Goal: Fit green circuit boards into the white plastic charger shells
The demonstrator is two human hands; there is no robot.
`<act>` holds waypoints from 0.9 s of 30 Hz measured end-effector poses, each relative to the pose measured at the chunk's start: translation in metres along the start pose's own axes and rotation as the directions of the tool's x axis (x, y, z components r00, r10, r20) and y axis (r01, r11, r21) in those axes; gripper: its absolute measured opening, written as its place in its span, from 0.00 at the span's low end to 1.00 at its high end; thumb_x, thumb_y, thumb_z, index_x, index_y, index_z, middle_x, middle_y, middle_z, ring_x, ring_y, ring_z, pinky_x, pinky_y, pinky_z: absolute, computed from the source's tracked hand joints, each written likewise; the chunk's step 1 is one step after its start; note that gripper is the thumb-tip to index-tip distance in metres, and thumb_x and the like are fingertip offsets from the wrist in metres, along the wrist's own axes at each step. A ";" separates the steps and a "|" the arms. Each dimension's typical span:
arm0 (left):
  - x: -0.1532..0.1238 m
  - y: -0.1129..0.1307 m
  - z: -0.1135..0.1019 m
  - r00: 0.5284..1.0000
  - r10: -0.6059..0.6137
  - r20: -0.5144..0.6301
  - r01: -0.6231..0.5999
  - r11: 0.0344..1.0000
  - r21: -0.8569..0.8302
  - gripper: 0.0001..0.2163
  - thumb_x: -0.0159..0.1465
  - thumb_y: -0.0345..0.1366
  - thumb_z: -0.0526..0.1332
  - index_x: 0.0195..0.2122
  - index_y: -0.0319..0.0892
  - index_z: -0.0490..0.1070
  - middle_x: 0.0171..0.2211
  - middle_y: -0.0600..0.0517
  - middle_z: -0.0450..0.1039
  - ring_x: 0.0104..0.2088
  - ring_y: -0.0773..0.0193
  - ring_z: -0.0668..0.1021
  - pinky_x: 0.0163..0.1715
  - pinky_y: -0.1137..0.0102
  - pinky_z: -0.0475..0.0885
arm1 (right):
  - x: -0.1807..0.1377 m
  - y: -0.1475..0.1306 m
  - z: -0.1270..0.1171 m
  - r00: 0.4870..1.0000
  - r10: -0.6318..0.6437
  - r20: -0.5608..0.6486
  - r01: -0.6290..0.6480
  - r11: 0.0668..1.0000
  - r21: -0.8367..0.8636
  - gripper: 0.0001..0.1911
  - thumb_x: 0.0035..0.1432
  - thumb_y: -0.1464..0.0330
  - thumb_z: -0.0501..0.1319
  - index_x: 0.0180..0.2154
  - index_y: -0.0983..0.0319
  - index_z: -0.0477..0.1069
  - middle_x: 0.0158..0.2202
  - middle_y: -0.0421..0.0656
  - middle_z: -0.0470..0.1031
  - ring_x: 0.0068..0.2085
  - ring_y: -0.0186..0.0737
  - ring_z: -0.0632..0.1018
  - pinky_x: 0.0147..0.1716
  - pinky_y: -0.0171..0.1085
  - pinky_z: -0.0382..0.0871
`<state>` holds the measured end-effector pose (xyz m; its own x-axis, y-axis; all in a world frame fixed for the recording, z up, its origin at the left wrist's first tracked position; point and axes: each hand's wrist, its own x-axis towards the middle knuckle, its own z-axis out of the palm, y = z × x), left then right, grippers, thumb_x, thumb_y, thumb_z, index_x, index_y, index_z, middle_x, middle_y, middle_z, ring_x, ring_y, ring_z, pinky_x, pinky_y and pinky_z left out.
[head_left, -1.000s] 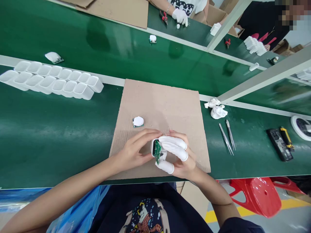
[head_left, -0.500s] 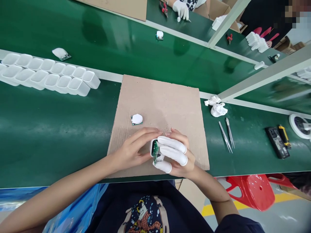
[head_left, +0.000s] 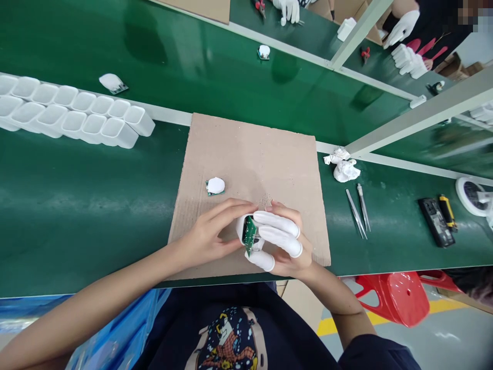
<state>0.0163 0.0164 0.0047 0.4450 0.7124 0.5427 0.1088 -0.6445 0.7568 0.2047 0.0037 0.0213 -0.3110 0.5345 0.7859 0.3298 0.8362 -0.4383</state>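
Observation:
Both hands meet over the near edge of a brown cardboard sheet [head_left: 250,154]. My left hand [head_left: 210,234] grips a small white plastic housing [head_left: 242,228] from the left. My right hand [head_left: 283,241], with white finger cots on three fingers, pinches a green circuit board [head_left: 249,237] that stands on edge at the housing's open side. A second small white cap on a green board [head_left: 215,186] lies on the cardboard just beyond my left hand.
Two rows of white plastic housings [head_left: 77,118] lie at the left. Crumpled white tissue [head_left: 342,167], tweezers [head_left: 358,210], a black device [head_left: 431,222] and a yellow tool [head_left: 447,211] lie to the right. A conveyor belt carries small white parts [head_left: 111,82]. Other people's gloved hands [head_left: 287,9] work opposite.
My hands stay closed on the housing and board, with the board shifting slightly at the housing. The small parts on the conveyor belt have moved right. A gloved hand appeared at the top right.

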 end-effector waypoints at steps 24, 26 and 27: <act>-0.006 0.001 0.004 1.000 -0.011 0.025 0.012 0.999 -0.052 0.22 0.65 0.30 0.63 0.59 0.43 0.63 0.52 0.41 0.73 0.55 0.54 0.76 0.52 0.58 0.78 | -0.002 -0.001 -0.012 0.997 0.014 0.075 -0.022 0.993 0.116 0.23 0.61 0.67 0.64 0.57 0.60 0.67 0.47 0.50 0.77 0.53 0.49 0.76 0.52 0.54 0.76; -0.007 0.000 0.004 1.000 -0.006 0.011 0.007 0.998 -0.058 0.22 0.65 0.30 0.63 0.60 0.42 0.63 0.54 0.40 0.73 0.56 0.53 0.76 0.52 0.57 0.78 | 0.000 -0.003 -0.012 0.995 0.016 0.100 -0.025 0.996 0.086 0.21 0.61 0.67 0.64 0.55 0.60 0.66 0.46 0.49 0.77 0.52 0.48 0.77 0.52 0.53 0.77; -0.007 0.000 0.004 1.000 -0.004 0.007 0.004 0.998 -0.061 0.22 0.65 0.30 0.63 0.60 0.42 0.63 0.54 0.40 0.72 0.57 0.53 0.75 0.52 0.57 0.78 | 0.000 -0.004 -0.012 0.994 0.016 0.107 -0.025 0.997 0.079 0.21 0.61 0.66 0.63 0.55 0.60 0.66 0.46 0.50 0.77 0.52 0.48 0.77 0.51 0.53 0.77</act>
<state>0.0172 0.0106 -0.0008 0.4512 0.7127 0.5372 0.0562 -0.6234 0.7799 0.2142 -0.0007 0.0281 -0.3991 0.5581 0.7275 0.2659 0.8297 -0.4907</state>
